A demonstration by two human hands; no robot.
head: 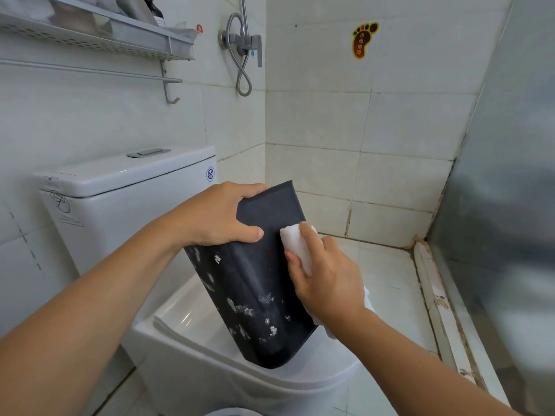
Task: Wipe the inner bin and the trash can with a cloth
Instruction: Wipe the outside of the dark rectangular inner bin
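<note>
A dark grey inner bin (258, 289) stands tilted on the closed toilet lid, with white smudges scattered over its near side. My left hand (222, 216) grips its upper end, thumb on the near face and fingers curled over the top edge. My right hand (324, 280) holds a folded white cloth (295, 244) and presses it against the bin's right side, near the top. Part of the cloth hangs out below my right wrist. The trash can itself is not in view.
The bin rests on a white toilet (228, 367) whose cistern (126, 193) stands behind at the left. A wall shelf (99, 37) and towel rail hang above it. Shower fittings (243, 46) are on the tiled wall, and a metal door frame (444, 307) runs along the right.
</note>
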